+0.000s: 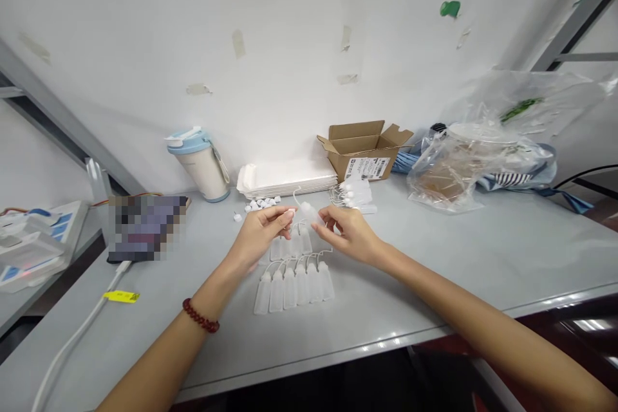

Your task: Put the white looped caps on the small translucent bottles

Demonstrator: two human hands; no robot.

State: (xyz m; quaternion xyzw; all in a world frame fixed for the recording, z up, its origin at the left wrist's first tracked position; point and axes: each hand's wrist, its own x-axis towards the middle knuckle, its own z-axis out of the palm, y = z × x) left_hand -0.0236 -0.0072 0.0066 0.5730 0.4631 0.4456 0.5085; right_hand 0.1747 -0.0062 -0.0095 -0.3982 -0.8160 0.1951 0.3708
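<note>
My right hand is closed on a translucent squeeze bottle with a thin bent spout, tilted up to the left. Close to that spout, my left hand pinches a small white cap between thumb and fingers. Below both hands lies a row of several similar bottles, spouts pointing away from me. Behind it a second row is partly hidden by my hands. A pile of small white caps sits just beyond my left hand. More bottles are stacked beyond my right hand.
Along the wall stand a tumbler, stacked white trays and an open cardboard box. A clear plastic bag lies at right. On the left are a phone, its white cable and a power strip.
</note>
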